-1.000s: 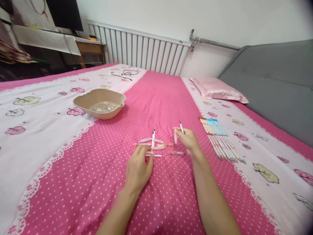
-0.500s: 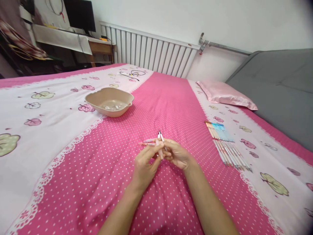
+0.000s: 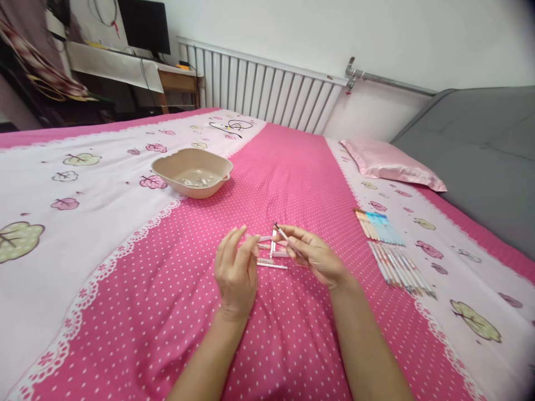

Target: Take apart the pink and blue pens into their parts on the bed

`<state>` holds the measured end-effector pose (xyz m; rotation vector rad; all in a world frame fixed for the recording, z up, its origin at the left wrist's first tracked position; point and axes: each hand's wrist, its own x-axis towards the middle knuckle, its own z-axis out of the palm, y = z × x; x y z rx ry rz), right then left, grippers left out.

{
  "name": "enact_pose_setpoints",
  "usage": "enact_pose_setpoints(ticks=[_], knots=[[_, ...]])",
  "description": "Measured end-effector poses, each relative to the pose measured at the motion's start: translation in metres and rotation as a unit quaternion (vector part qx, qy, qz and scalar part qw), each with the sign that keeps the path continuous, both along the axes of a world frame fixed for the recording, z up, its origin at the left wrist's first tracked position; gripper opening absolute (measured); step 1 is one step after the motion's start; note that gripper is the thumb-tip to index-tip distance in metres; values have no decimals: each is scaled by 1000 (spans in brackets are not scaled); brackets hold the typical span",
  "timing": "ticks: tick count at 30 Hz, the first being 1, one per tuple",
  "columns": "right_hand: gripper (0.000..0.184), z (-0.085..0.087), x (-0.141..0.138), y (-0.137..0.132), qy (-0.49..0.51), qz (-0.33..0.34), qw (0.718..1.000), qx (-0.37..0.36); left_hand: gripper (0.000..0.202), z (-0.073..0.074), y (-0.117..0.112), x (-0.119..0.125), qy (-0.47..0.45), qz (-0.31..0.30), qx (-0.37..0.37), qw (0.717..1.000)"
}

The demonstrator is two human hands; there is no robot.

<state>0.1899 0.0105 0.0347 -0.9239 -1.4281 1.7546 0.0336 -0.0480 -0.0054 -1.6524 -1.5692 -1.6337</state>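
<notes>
Refill point(image 3: 284, 235), white and dark-tipped, slants above the bedspread point(image 3: 276, 334), tip up and far-left. Right hand point(image 3: 307, 248) pinches it between thumb and fingers, probably to leave the tip end free and steerable. Left hand point(image 3: 238, 259) just beside, fingers bent and partly spread; can't tell if thumb and forefinger grip anything.

Between the hands: pink pen parts point(image 3: 265, 260) and white sticks point(image 3: 273, 267) on the bedspread, partly hidden, presumably grouped for short reach.

Out right: two rows of pens, peach-and-blue row point(image 3: 378, 227) farther, paler row point(image 3: 401, 268) nearer. Roughly parallel, likely for order and to keep them out of the way.

Beige basin point(image 3: 192, 191) beyond the left hand, small white pieces point(image 3: 204, 182) inside; walls presumably stop them scattering.

Farther out: black cable point(image 3: 240, 136), pink pillow point(image 3: 388, 159), radiator point(image 3: 259, 83) at the wall.
</notes>
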Motion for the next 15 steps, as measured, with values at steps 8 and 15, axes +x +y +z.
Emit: enact_pose_setpoints(ticks=[8,15], knots=[[20,6,10,-1,-35,32,998,28,22,-2,4,-3,12,47,-60,997],[18,8,9,-1,-53,8,997,60,24,-3,3,-4,32,47,-60,997]])
